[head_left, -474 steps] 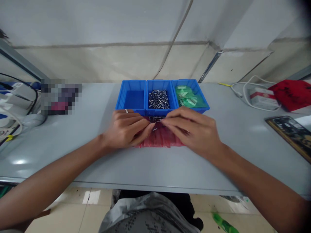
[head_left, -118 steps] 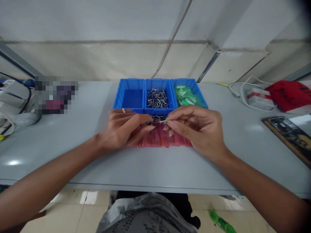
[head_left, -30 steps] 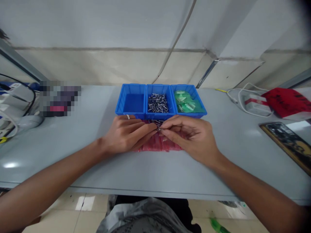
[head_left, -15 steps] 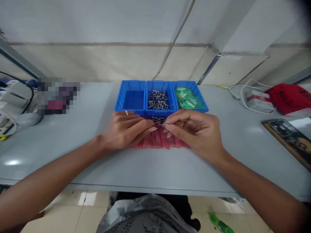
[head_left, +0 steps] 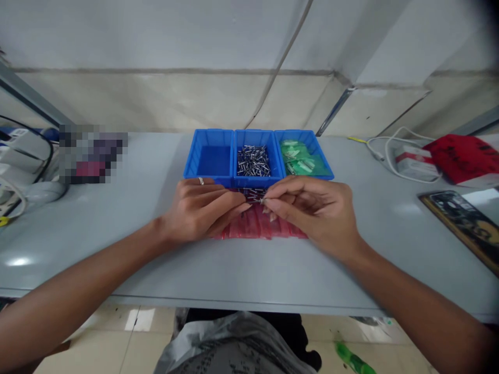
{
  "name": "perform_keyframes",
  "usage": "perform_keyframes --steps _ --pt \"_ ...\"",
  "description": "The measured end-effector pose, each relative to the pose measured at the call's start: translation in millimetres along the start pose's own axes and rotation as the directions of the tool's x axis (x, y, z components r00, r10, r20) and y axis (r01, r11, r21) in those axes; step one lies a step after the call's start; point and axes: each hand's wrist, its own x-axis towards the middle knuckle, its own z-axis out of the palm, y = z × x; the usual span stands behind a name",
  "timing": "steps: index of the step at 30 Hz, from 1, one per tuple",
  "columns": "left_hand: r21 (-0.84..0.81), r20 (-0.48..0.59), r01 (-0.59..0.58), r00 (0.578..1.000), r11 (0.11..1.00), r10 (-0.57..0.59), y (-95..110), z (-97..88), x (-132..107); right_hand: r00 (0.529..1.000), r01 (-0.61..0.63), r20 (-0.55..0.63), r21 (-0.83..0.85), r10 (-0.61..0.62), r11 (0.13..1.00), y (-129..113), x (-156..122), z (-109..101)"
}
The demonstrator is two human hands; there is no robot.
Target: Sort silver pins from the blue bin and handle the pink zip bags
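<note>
My left hand [head_left: 206,210], a ring on one finger, is closed in a pinch at one end of a thin metal pin [head_left: 256,201]. My right hand [head_left: 315,215] pinches the other end between thumb and forefinger, its other fingers curled loosely. The pin lies level between the two sets of fingertips, and its exact shape is too small to make out. Under the hands is a row of red plastic bags [head_left: 253,224], partly covered by fingers. Several more metal pins show just behind the fingertips.
Three blue bins stand behind my hands: a left bin [head_left: 208,136], a middle bin with metal pins [head_left: 254,162], and a right bin with green bags [head_left: 300,158]. Rightward lie a phone [head_left: 463,218], a red cloth-like item [head_left: 463,156] and a white cable [head_left: 390,156].
Both hands keep nearly the same place and pinch on the metal pin. Only a very slight shift of the fingers shows.
</note>
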Motion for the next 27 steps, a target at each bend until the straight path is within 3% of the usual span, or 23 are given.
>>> perform_keyframes --steps 13,27 --pt "0.017 -0.052 0.028 0.998 0.999 -0.027 -0.8 -0.2 0.2 0.999 -0.01 -0.037 0.003 0.01 1.0 -0.6 0.2 -1.3" --pt "0.05 -0.011 0.04 0.999 0.998 -0.039 -2.6 1.2 -4.2 0.996 0.03 -0.08 -0.021 -0.032 0.999 -1.1 0.0 -0.5"
